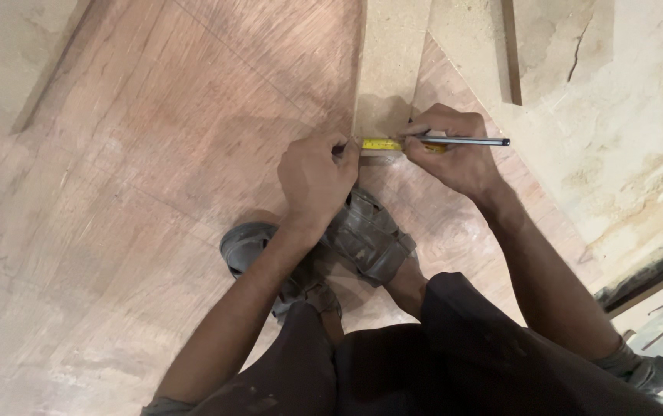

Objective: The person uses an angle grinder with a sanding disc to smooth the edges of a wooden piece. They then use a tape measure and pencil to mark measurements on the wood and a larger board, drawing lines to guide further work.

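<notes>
The left hand (317,176) is closed, pinching the yellow tape measure (382,144) against the pale board strip (389,62). At 3 o'clock, the right hand (454,150) is curled around a pen (470,141), tip on the tape. Plywood floor (154,154) lies beneath; sandals (366,235) at 6 o'clock.

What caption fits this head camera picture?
Left hand holds yellow tape across a board; right hand holds a pen.
</notes>
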